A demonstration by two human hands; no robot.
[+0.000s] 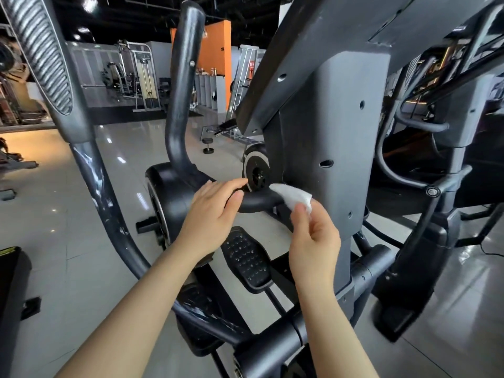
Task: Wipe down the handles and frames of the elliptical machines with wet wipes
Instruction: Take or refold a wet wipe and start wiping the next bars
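**Wipe applied to the low curved bar of an elliptical**

The right hand (313,241) pinched a white wet wipe (293,197) between thumb and fingertips, draping it over the black curved bar (256,201) where that bar met the grey frame column (341,132). The bar's long axis ran roughly left to right. The left hand (215,211) lay on the bar (fingers straight, relaxed). A studded pedal (248,259) sat below both hands; an upright handle tube (181,85) rose behind, left.

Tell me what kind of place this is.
Most likely a commercial gym: an elliptical machine's pedal and curved handlebar up close, a cable weight machine behind, and a dumbbell on the tiled floor.
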